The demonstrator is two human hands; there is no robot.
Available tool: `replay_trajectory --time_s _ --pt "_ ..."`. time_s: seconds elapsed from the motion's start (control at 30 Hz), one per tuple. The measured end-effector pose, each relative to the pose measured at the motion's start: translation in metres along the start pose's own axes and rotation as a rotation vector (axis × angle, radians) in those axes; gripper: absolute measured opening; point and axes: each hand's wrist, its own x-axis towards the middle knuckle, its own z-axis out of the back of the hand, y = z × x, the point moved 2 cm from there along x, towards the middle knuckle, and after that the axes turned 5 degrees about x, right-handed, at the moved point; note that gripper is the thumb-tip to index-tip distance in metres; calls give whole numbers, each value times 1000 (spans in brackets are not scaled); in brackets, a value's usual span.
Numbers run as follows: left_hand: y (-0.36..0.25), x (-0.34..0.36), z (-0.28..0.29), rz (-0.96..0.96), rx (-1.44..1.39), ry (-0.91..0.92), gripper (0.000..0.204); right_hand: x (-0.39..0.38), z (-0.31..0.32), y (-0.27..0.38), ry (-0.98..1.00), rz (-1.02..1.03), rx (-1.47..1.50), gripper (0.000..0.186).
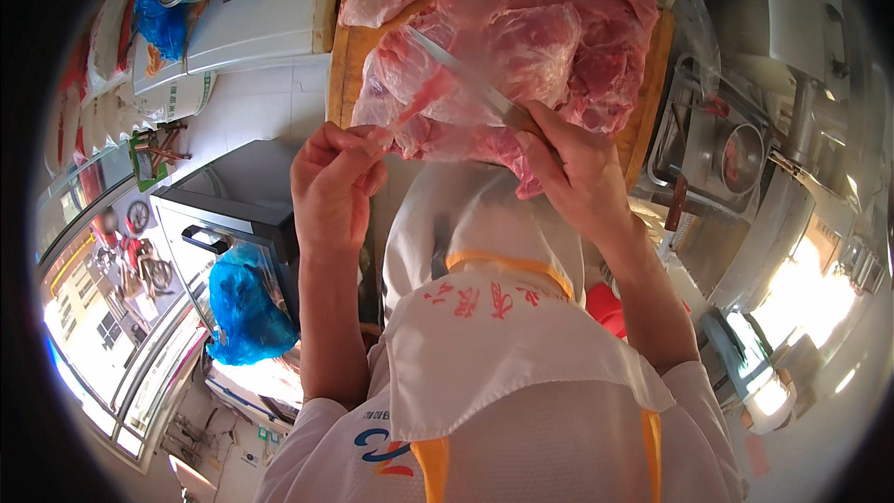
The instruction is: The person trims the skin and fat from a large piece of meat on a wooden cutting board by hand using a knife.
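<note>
My left hand (333, 177) is pinching a thin membrane flap of the big pink raw meat slab (521, 56); just beside it, my right hand (573, 172) is gripping a long steel knife (461, 70), slicing on the wooden cutting board (349, 47).

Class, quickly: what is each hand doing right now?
Left hand: closed, pinching a thin strip at the edge of the raw meat.
Right hand: closed on the handle of the knife, blade against the meat.

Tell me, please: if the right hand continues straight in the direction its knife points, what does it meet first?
Probably the raw meat. The right hand holds the knife with the blade pointing up-left across the slab on the wooden cutting board; the blade seems to lie on it already, though depth is unclear.
</note>
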Motion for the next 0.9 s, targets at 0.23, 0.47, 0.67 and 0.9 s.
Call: replay_trajectory --time_s 0.23,0.47,0.67,0.9 --pt "12 -4 34 22 -64 -33 15 -51 -2 -4 -110 59 44 37" --pt "13 -7 34 10 -81 -44 15 -18 -18 -14 -45 80 -88 34" --pt "3 -15 66 17 -54 -42 13 -61 -4 -2 -69 2 15 38" --pt "-2 -12 41 40 207 67 19 -56 -3 -20 -263 -140 248 38"
